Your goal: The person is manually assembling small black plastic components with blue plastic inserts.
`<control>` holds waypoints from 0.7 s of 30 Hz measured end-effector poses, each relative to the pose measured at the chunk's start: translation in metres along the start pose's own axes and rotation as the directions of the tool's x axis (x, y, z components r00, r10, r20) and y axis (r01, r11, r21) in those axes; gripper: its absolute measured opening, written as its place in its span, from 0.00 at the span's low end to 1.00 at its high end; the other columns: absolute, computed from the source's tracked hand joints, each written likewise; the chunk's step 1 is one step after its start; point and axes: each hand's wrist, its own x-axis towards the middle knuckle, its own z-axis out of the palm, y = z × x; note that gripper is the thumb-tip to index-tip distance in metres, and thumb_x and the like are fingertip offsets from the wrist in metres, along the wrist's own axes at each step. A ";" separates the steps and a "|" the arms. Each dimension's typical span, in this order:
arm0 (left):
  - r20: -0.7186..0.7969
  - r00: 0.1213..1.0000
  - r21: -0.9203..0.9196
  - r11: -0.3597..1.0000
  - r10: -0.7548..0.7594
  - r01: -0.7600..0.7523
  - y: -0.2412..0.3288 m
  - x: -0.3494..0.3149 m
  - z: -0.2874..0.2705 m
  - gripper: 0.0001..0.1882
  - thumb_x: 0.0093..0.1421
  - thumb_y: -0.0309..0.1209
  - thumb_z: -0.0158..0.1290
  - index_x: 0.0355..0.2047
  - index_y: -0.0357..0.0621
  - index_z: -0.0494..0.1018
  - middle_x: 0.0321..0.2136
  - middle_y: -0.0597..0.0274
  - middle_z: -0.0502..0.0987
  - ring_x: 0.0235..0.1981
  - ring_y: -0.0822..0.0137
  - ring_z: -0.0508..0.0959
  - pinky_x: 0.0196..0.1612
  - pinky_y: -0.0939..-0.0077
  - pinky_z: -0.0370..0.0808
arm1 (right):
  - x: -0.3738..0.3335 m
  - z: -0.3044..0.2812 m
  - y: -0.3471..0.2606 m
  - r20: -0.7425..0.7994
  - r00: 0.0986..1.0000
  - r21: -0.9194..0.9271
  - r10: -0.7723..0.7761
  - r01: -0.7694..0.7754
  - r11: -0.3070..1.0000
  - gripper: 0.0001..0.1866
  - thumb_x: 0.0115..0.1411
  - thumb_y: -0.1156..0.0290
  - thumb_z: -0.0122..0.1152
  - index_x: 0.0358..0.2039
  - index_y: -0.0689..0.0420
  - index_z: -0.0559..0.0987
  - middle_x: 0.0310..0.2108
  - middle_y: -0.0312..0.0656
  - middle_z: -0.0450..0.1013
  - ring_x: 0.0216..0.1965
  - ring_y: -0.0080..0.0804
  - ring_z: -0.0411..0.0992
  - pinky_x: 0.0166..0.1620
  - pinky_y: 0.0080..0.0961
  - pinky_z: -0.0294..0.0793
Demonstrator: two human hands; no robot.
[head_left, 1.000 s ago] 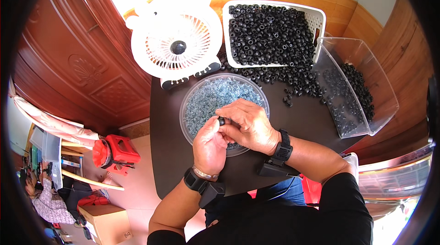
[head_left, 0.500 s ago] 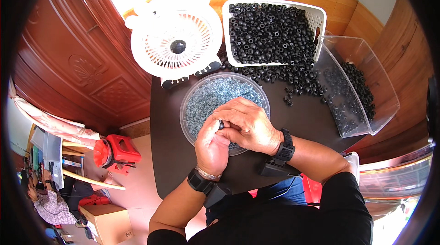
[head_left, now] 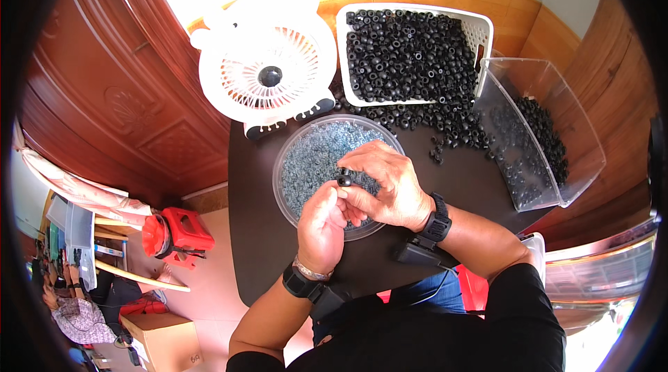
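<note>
Both hands meet over a round clear tub (head_left: 280, 195) filled with small bluish, see-through pieces. My right hand (head_left: 390, 188) pinches a small black ring-like part (head_left: 344, 179) between thumb and forefinger. Just below it, my left hand (head_left: 320, 233) has its fingers curled in, the thumb tip close to the black part. Whatever lies inside the left fingers is hidden. Both wrists wear black straps with a dark box attached.
Behind the tub stands a white basket (head_left: 485, 24) heaped with black parts, more spilled on the dark table (head_left: 431, 233). A clear bin (head_left: 584, 142) holding black parts leans at right. A white fan (head_left: 268, 49) stands back left. People and a cardboard box (head_left: 163, 344) are far left.
My right hand has lifted its fingers apart from the left, and the black part now shows in its pinch; before, it sat between both hands. The view has shifted slightly.
</note>
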 end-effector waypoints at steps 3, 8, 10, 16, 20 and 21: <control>-0.018 1.000 0.004 1.000 0.012 -0.012 0.005 -0.002 0.008 0.19 0.67 0.38 0.35 0.40 0.34 0.68 0.28 0.55 0.74 0.28 0.67 0.72 0.33 0.74 0.68 | -0.002 -0.004 0.000 0.044 0.999 0.031 -0.014 0.013 0.999 0.19 0.46 0.67 0.72 0.37 0.60 0.75 0.35 0.44 0.77 0.38 0.45 0.76 0.41 0.36 0.76; -0.058 0.998 0.014 0.999 -0.029 0.030 0.007 -0.006 0.012 0.18 0.66 0.39 0.35 0.36 0.35 0.67 0.27 0.57 0.74 0.21 0.71 0.69 0.25 0.80 0.65 | -0.002 -0.004 -0.003 0.081 0.995 0.030 -0.056 0.054 0.998 0.21 0.46 0.65 0.72 0.38 0.60 0.75 0.36 0.45 0.77 0.38 0.45 0.76 0.43 0.36 0.76; -0.078 0.996 0.050 0.998 -0.037 0.041 0.008 -0.007 0.012 0.18 0.65 0.39 0.35 0.36 0.35 0.67 0.25 0.58 0.73 0.19 0.72 0.67 0.23 0.81 0.63 | 0.000 -0.004 -0.008 0.079 0.992 0.011 -0.096 0.095 0.995 0.20 0.42 0.69 0.70 0.36 0.60 0.76 0.34 0.44 0.76 0.37 0.45 0.75 0.41 0.36 0.75; -0.147 0.989 0.120 0.992 -0.006 0.024 0.009 -0.012 0.014 0.18 0.63 0.39 0.36 0.35 0.35 0.67 0.19 0.60 0.71 0.16 0.75 0.64 0.20 0.83 0.58 | -0.001 0.001 -0.016 0.083 0.991 -0.050 -0.103 0.108 0.993 0.19 0.42 0.70 0.68 0.36 0.60 0.76 0.35 0.44 0.75 0.37 0.43 0.75 0.41 0.36 0.75; -0.131 0.991 0.115 0.993 0.003 0.012 0.010 -0.013 0.012 0.18 0.64 0.39 0.36 0.35 0.35 0.67 0.19 0.60 0.72 0.16 0.75 0.64 0.20 0.84 0.57 | -0.001 0.003 -0.019 0.079 0.990 -0.075 -0.119 0.125 0.989 0.19 0.42 0.71 0.68 0.37 0.60 0.76 0.34 0.44 0.75 0.36 0.43 0.75 0.40 0.36 0.75; -0.134 0.991 0.115 0.993 0.004 0.012 0.010 -0.013 0.011 0.18 0.64 0.39 0.36 0.35 0.35 0.67 0.19 0.60 0.72 0.16 0.75 0.64 0.20 0.84 0.57 | -0.002 0.004 -0.018 0.080 0.990 -0.072 -0.119 0.125 0.990 0.19 0.42 0.71 0.68 0.37 0.60 0.76 0.34 0.44 0.75 0.36 0.43 0.75 0.40 0.36 0.75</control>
